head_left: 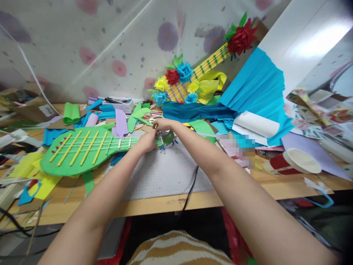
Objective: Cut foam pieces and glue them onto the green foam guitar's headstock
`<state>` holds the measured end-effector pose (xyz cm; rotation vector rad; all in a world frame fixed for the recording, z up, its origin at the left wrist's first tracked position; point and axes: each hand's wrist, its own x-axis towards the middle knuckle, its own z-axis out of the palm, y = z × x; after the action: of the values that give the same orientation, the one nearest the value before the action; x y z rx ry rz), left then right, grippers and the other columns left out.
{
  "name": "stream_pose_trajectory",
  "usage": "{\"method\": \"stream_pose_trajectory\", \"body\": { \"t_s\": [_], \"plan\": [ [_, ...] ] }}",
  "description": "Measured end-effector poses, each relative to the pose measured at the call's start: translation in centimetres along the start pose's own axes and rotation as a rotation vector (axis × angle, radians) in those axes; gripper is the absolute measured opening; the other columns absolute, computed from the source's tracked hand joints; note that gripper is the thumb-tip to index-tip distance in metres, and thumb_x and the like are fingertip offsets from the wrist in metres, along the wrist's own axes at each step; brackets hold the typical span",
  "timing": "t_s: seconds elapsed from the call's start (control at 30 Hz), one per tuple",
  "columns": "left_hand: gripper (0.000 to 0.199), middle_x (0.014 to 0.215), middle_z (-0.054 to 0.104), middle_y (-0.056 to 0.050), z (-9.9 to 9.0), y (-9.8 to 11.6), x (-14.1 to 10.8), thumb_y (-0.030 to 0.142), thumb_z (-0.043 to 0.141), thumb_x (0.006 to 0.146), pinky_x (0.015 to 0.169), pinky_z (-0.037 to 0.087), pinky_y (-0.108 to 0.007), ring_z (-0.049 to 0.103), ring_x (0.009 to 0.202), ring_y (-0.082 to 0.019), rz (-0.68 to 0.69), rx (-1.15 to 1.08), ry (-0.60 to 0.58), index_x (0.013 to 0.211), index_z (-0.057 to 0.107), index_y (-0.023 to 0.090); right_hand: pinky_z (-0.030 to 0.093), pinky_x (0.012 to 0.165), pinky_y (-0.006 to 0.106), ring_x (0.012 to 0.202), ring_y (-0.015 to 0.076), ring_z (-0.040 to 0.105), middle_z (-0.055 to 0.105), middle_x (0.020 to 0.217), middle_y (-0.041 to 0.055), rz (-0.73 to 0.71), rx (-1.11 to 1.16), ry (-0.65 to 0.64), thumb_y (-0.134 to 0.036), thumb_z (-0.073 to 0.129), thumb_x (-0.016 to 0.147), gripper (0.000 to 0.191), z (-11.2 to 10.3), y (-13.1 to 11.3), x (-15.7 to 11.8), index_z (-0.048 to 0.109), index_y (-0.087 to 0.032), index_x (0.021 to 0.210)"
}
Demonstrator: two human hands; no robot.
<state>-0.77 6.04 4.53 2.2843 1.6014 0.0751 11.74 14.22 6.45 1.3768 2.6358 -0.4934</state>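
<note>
A green craft lute (82, 151) lies flat with its round body to the left, yellow strips and thin pale strings across it. My left hand (148, 141) is closed around its narrow neck near the head end on the right. Just above, my right hand (162, 124) reaches over that end with fingers bent and pressed together, close to my left fingers. Whatever sits between the right fingers is hidden. Blue pegs (162, 147) stick out of the head below my hands.
A grey cutting mat (165, 173) lies under the lute's head. Behind it are a yellow craft guitar (209, 62) with paper flowers, blue crepe paper (256, 92) and scattered paper pieces. A paper cup (292, 162) lies tilted at right. A black cable (191, 187) crosses the table edge.
</note>
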Motion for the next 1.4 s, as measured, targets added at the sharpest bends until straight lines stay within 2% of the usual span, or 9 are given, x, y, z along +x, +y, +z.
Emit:
{"method": "stream_pose_trajectory", "body": {
  "t_s": [0.27, 0.47, 0.7, 0.83, 0.97, 1.4],
  "plan": [
    [0.05, 0.108, 0.061, -0.008, 0.0, -0.2, 0.2, 0.022, 0.067, 0.059, 0.08, 0.044, -0.031, 0.056, 0.102, -0.025, 0.029, 0.041, 0.002, 0.105, 0.046, 0.02, 0.041, 0.064, 0.016, 0.09, 0.0145, 0.058, 0.062, 0.11, 0.0075, -0.014, 0.018, 0.011, -0.016, 0.059, 0.068, 0.041, -0.6, -0.6, -1.3, 0.061, -0.014, 0.108],
    [0.054, 0.108, 0.061, -0.008, 0.1, -0.2, 0.2, 0.022, 0.067, 0.06, 0.077, 0.045, -0.032, 0.057, 0.1, -0.026, 0.041, 0.036, 0.012, 0.108, 0.045, 0.021, 0.04, 0.062, 0.017, 0.086, 0.0153, 0.058, 0.063, 0.107, 0.0071, -0.013, -0.001, 0.007, -0.015, 0.058, 0.066, 0.044, -0.5, -0.5, -1.0, 0.06, -0.015, 0.11],
    [0.053, 0.11, 0.06, -0.007, 0.0, -0.1, 0.0, 0.021, 0.067, 0.06, 0.078, 0.044, -0.03, 0.057, 0.1, -0.024, 0.042, 0.027, 0.017, 0.108, 0.045, 0.022, 0.04, 0.066, 0.017, 0.089, 0.0154, 0.057, 0.059, 0.116, 0.0071, 0.016, 0.023, 0.066, -0.019, 0.055, 0.07, 0.049, -0.5, -0.3, -1.3, 0.053, -0.017, 0.119],
    [0.05, 0.108, 0.06, -0.008, -0.1, 0.0, 0.0, 0.024, 0.069, 0.058, 0.079, 0.044, -0.03, 0.056, 0.1, -0.024, 0.009, 0.047, 0.006, 0.104, 0.048, 0.02, 0.04, 0.062, 0.019, 0.081, 0.016, 0.059, 0.064, 0.107, 0.0083, 0.046, -0.043, 0.016, -0.018, 0.053, 0.071, 0.04, -0.4, 0.1, -1.5, 0.059, -0.016, 0.11],
    [0.049, 0.107, 0.061, -0.009, -0.1, 0.0, 0.1, 0.023, 0.068, 0.059, 0.078, 0.044, -0.031, 0.057, 0.099, -0.025, 0.021, 0.042, 0.018, 0.103, 0.048, 0.019, 0.041, 0.063, 0.021, 0.08, 0.0166, 0.059, 0.065, 0.104, 0.0076, 0.022, -0.092, -0.042, -0.014, 0.053, 0.069, 0.039, -0.1, 0.3, -1.2, 0.061, -0.016, 0.107],
    [0.05, 0.107, 0.061, -0.008, -0.2, 0.1, -0.1, 0.023, 0.07, 0.058, 0.078, 0.044, -0.029, 0.057, 0.099, -0.024, 0.012, 0.054, 0.024, 0.103, 0.048, 0.019, 0.042, 0.064, 0.022, 0.079, 0.0176, 0.06, 0.063, 0.109, 0.0104, 0.009, -0.108, -0.009, -0.018, 0.058, 0.068, 0.047, -0.6, -0.3, -1.5, 0.057, -0.015, 0.115]
  ]
}}
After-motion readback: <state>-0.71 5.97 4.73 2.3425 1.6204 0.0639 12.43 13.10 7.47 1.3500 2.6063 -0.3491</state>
